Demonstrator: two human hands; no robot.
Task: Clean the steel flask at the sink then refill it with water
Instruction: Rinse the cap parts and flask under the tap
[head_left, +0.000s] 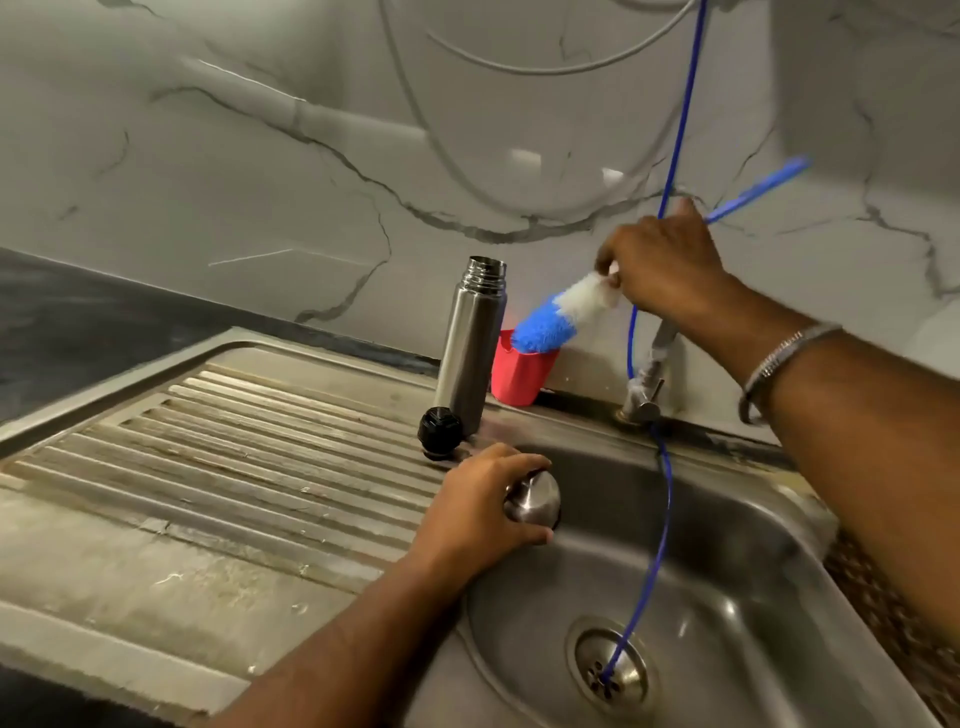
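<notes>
A: What's in each hand?

B: The right hand (662, 267) grips a bottle brush (563, 312) where the bristles meet the handle, bristle head pointing down over the red cup (519, 374). The left hand (483, 506) curls round the steel cap (535, 499) at the near edge of the sink (753, 597).

A: And the steel flask (470, 343)?

B: Upright and open-mouthed on the draining board, between the two hands, just left of the brush head. Its black stopper (440, 428) sits at its foot, just above the left hand.

A: So how should the scrubbing go?

B: I'd say slide the right hand's grip back along the blue handle first; pinched this close to the bristles, the brush won't reach the bottom. The left hand probably needs to set the cap down and steady the flask, since a tall narrow body may tip when the brush goes in.

A: Anything in the way?

B: The blue tube (667, 493) hangs beneath the right hand, beside the tap (644, 395); keep the handle clear of it.
</notes>
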